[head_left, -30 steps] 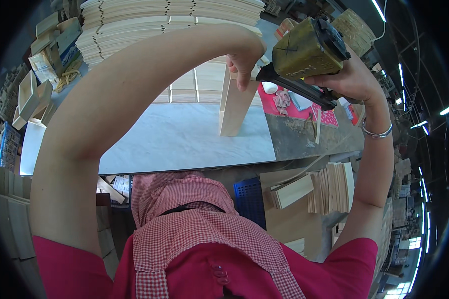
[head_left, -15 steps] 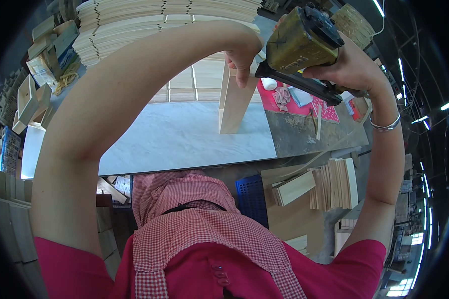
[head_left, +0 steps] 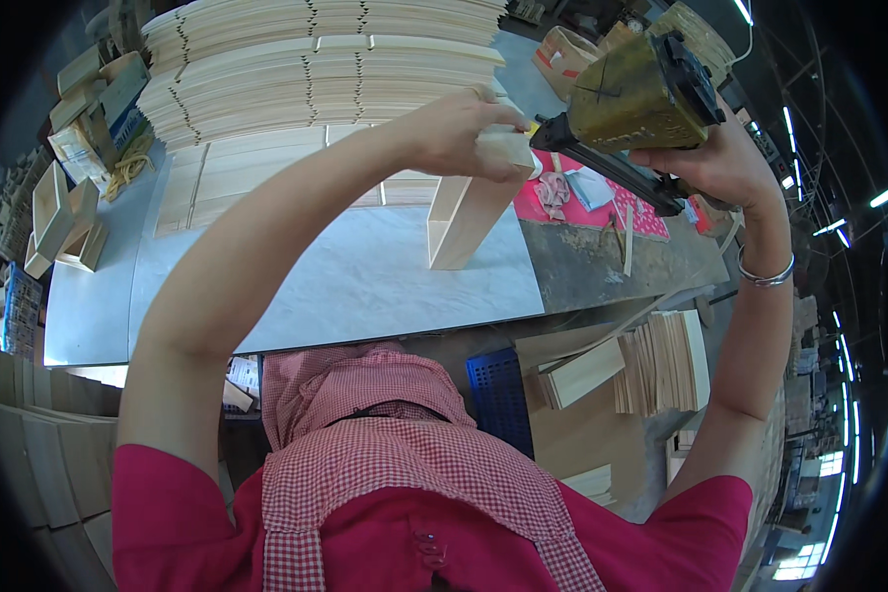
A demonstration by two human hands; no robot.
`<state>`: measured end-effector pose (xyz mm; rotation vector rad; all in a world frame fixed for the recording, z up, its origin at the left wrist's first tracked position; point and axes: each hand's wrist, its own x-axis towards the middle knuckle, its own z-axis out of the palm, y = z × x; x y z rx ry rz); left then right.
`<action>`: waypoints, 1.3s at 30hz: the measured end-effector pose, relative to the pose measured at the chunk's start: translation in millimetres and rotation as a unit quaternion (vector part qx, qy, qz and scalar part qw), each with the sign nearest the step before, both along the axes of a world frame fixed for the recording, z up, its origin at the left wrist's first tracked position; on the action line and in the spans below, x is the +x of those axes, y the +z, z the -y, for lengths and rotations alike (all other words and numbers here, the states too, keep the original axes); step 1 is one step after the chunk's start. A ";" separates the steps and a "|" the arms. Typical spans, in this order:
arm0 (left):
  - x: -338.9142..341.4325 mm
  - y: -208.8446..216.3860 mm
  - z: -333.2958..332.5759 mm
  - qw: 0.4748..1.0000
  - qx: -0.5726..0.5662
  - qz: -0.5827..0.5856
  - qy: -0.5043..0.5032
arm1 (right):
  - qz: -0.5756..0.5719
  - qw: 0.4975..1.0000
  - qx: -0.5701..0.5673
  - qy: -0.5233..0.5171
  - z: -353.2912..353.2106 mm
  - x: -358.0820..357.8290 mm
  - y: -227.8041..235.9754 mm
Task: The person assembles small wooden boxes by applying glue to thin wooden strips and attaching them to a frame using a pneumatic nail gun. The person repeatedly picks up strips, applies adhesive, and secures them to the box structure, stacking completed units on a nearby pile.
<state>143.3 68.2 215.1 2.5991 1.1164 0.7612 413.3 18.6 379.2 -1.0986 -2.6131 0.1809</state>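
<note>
A pale wooden box frame (head_left: 469, 222) stands on end on the white marbled board, its hollow inside partly showing. My left hand (head_left: 469, 136) is closed over its top end, thumb on the near side and fingers around the far side. In my right hand (head_left: 715, 168) is a nail gun (head_left: 627, 104) with a worn yellow-brown body and a black magazine. Its nose points left, just right of the frame's top, with a small gap visible between them.
Tall stacks of grooved wooden slats (head_left: 335, 79) rise at the back. To the right, a pink cloth (head_left: 646, 222) lies with a rag on it. Below are a blue plastic basket (head_left: 500, 400) and upright thin boards (head_left: 661, 363). Small wooden boxes (head_left: 54, 212) sit far left.
The nail gun has moved right, away from the frame's top end. My left arm has swung lower and inward, its hand now wrapped over the top. The frame has shifted slightly left.
</note>
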 end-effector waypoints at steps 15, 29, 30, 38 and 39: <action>7.6 -35.5 -6.7 0.992 0.071 0.104 -0.031 | 0.018 0.999 -0.027 0.008 1.2 -19.7 -11.2; 7.8 -38.1 -11.0 0.989 0.107 0.102 -0.029 | 0.012 0.999 -0.033 0.023 -8.0 -21.3 -15.5; 8.4 -37.7 -11.1 0.989 0.108 0.100 -0.029 | 0.017 0.999 -0.028 0.023 -8.2 -21.3 -14.9; 10.0 -36.4 -10.0 0.989 0.097 0.103 -0.031 | 0.036 0.999 -0.008 0.026 -14.7 -22.6 -11.6; 10.0 -35.9 -9.6 0.990 0.091 0.103 -0.030 | 0.042 0.999 -0.006 0.025 -15.1 -23.2 -10.4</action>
